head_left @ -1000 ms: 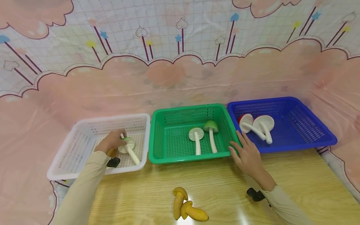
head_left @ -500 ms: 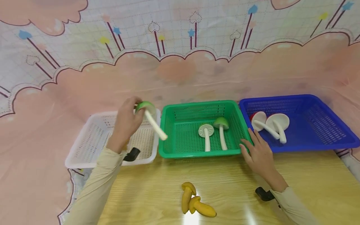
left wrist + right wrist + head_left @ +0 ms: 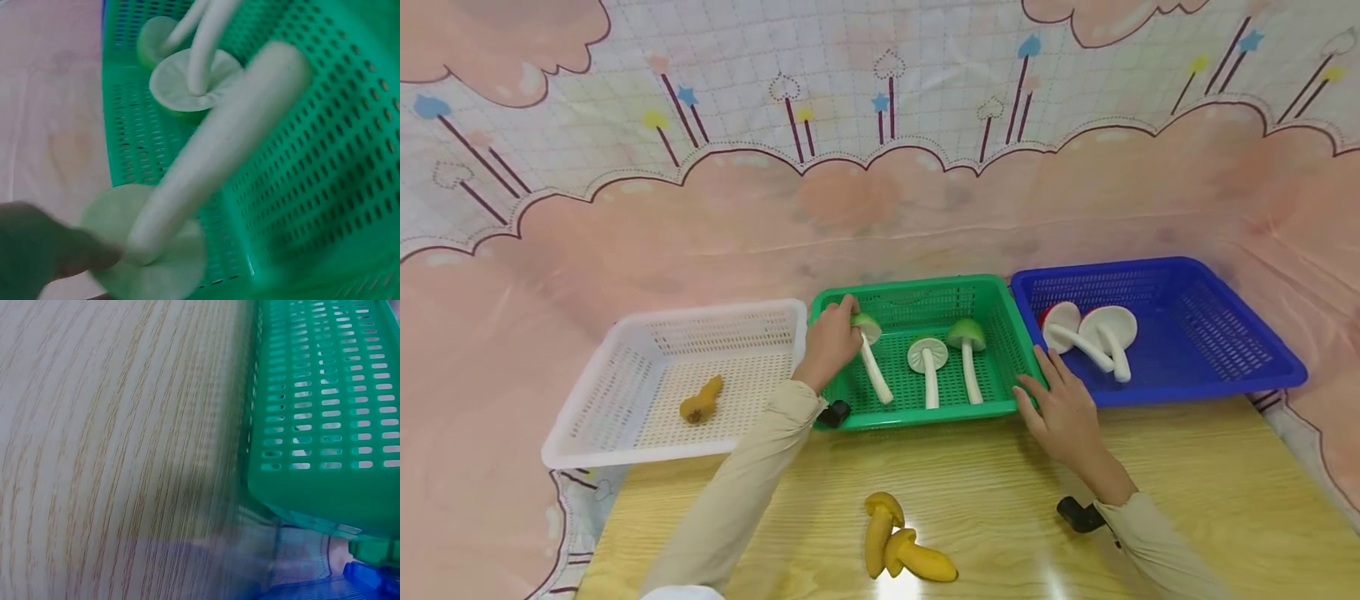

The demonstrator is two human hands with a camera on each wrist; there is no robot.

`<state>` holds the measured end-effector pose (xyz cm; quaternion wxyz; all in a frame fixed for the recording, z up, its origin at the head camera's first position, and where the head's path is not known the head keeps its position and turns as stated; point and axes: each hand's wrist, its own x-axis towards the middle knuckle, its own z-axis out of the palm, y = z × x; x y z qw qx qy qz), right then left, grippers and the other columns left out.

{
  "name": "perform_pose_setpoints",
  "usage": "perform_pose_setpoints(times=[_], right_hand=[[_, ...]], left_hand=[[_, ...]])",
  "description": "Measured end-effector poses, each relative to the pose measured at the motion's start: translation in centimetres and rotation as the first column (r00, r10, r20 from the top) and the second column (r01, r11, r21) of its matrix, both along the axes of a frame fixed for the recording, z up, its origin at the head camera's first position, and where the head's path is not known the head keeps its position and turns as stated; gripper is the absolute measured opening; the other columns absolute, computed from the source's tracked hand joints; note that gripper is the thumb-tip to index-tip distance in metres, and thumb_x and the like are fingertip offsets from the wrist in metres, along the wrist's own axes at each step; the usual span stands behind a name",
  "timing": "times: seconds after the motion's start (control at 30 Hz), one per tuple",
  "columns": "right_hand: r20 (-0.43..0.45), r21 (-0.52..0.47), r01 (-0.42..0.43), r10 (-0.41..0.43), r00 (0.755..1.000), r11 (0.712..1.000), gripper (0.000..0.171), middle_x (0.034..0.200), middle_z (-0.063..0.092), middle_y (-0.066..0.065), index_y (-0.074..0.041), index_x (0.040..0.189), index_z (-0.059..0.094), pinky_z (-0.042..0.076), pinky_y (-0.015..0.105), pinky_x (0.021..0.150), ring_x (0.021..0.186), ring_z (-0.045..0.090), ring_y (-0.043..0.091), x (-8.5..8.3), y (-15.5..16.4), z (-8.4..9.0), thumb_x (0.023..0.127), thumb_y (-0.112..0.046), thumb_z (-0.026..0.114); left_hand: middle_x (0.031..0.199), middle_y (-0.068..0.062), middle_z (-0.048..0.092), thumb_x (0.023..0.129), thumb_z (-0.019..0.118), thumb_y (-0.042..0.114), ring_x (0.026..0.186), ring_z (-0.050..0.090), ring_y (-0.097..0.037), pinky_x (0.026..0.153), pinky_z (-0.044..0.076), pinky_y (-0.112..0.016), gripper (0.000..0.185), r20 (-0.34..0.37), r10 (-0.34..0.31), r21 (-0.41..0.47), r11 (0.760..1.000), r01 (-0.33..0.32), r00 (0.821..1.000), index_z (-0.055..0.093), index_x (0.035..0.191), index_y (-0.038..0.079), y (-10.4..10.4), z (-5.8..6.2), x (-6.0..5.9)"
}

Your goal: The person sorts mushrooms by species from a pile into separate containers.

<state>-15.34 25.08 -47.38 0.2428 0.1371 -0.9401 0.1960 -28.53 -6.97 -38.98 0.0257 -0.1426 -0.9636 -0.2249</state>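
Observation:
My left hand (image 3: pixel 832 342) pinches a green-capped toy mushroom (image 3: pixel 874 367) by its cap, inside the left part of the green basket (image 3: pixel 917 417). In the left wrist view the thumb (image 3: pixel 81 250) presses the pale underside of the cap, and the white stem (image 3: pixel 219 150) points up and right. Two more green-capped mushrooms (image 3: pixel 967 358) lie to the right in the same basket. My right hand (image 3: pixel 1062 412) rests at that basket's front right corner with fingers spread, touching the rim beside the blue basket (image 3: pixel 1187 333).
The white basket (image 3: pixel 625 458) at left holds one yellow-brown mushroom (image 3: pixel 702 400). Two red-capped mushrooms (image 3: pixel 1108 333) with white undersides lie in the blue basket. Two yellow mushrooms (image 3: pixel 917 557) lie on the wooden table (image 3: pixel 1000 500) in front. A patterned cloth (image 3: pixel 925 208) hangs behind.
My left hand has lifted the green-capped mushroom out of the white basket and carried it right into the green one. The right hand has stayed at the green basket's corner.

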Motion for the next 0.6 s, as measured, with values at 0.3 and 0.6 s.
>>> perform_pose_setpoints(times=[0.3,0.6], right_hand=[[-0.017,-0.015,0.009,-0.009,1.000,1.000,0.033,0.141,0.041,0.026,-0.002,0.106,0.070,0.040,0.065,0.090,0.133,0.032,0.043,0.2,0.3,-0.2,0.096,-0.027,0.051],[-0.029,-0.032,-0.006,0.005,1.000,0.999,0.033,0.141,0.041,0.025,-0.002,0.105,0.071,0.039,0.065,0.090,0.134,0.032,0.042,0.0,0.1,-0.4,0.095,-0.027,0.052]], left_hand=[[0.133,-0.017,0.049,0.098,0.051,0.013,0.118,0.050,-0.032,0.086,0.047,-0.041,0.033,0.350,-0.310,0.018,0.946,0.324,0.884,0.052,0.130,0.005,-0.7,-0.6,1.1],[0.103,-0.003,0.065,0.092,0.058,0.007,0.083,0.060,-0.010,0.060,0.051,-0.023,0.015,-0.130,-0.504,0.282,0.807,0.519,0.854,0.066,0.105,0.010,-1.4,1.4,10.5]])
